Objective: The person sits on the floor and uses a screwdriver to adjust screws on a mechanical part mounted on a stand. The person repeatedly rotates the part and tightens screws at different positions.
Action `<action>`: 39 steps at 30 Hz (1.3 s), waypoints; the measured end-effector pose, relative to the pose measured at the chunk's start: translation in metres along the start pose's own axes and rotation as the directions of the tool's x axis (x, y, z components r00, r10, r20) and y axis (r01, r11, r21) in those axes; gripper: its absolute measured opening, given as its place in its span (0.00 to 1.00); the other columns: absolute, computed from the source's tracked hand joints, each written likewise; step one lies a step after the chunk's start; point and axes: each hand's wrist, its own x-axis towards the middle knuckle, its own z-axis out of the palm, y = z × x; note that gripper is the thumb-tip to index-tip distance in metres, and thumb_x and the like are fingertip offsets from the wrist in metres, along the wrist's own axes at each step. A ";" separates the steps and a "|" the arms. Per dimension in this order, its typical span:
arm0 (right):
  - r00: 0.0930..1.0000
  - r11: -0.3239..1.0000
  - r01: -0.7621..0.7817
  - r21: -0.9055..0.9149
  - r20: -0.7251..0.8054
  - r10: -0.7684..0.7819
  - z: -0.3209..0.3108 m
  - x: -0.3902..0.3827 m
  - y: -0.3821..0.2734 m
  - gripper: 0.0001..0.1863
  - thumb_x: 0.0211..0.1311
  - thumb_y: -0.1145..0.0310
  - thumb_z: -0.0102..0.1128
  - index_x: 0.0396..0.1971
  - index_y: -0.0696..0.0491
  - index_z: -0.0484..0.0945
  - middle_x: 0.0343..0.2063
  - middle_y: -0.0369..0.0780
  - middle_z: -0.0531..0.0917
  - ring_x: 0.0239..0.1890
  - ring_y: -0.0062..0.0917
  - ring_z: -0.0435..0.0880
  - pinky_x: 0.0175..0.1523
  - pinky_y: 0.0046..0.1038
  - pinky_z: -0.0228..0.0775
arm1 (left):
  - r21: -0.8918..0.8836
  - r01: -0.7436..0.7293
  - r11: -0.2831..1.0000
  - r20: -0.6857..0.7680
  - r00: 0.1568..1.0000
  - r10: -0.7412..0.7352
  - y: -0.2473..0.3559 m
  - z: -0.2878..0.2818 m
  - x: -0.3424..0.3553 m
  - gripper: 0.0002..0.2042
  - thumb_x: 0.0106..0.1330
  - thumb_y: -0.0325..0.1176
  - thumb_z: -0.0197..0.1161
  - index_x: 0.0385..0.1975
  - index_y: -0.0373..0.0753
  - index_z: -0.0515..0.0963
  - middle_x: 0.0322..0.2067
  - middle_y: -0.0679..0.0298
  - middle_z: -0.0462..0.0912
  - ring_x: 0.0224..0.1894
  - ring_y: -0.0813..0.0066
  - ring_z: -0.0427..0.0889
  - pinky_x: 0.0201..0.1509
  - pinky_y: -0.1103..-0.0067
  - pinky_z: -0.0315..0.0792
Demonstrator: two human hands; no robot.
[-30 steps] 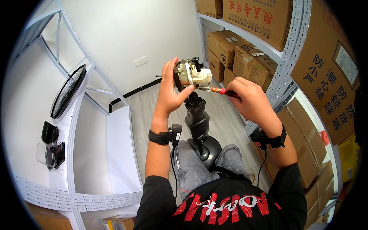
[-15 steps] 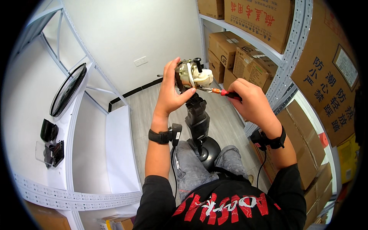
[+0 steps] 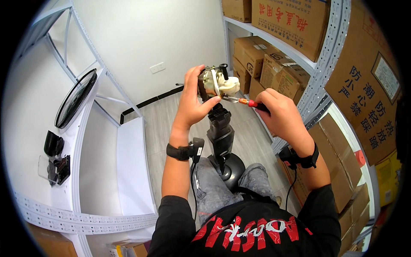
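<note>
the left fingers (image 3: 192, 80) hide the left flank of the motor unit (image 3: 217, 82). right of it, the right fingers (image 3: 265, 97) cover the rear of the screwdriver (image 3: 243, 101), whose tip is too small to make out.

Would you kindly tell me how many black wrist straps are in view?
2: the left strap around the left wrist, and the right strap around the right wrist.

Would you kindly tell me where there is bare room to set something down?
The low white shelf, bordered by the upper left shelf and the floor, looks bare. Crowded: the right rack, with cardboard boxes, and around the motor unit, with the left hand and screwdriver.
</note>
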 end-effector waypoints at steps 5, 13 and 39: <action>0.999 0.995 0.015 -0.100 0.050 -0.010 -0.003 0.001 0.006 0.11 0.59 0.71 0.70 0.35 0.56 0.76 0.34 0.43 0.81 0.33 0.44 0.82 0.37 0.43 0.74 | 0.007 -0.005 1.000 -0.010 1.000 0.005 0.002 0.000 -0.001 0.44 0.56 0.41 0.76 0.73 0.37 0.62 0.68 0.52 0.64 0.71 0.56 0.66 0.75 0.64 0.61; 0.985 0.956 -0.170 0.240 0.005 0.174 0.005 -0.003 -0.003 0.10 0.58 0.74 0.72 0.32 0.58 0.78 0.28 0.44 0.80 0.33 0.40 0.84 0.39 0.37 0.77 | 0.009 0.000 1.000 -0.023 1.000 0.001 0.003 0.001 0.001 0.45 0.56 0.44 0.76 0.72 0.36 0.62 0.67 0.51 0.65 0.70 0.55 0.67 0.75 0.64 0.61; 0.979 0.990 0.122 0.065 -0.169 -0.110 0.026 -0.001 0.030 0.07 0.55 0.74 0.73 0.33 0.53 0.83 0.26 0.38 0.82 0.26 0.34 0.82 0.28 0.33 0.72 | -0.006 0.012 1.000 -0.024 1.000 -0.012 0.001 0.000 -0.001 0.43 0.55 0.38 0.75 0.72 0.37 0.62 0.68 0.54 0.64 0.70 0.57 0.67 0.75 0.65 0.61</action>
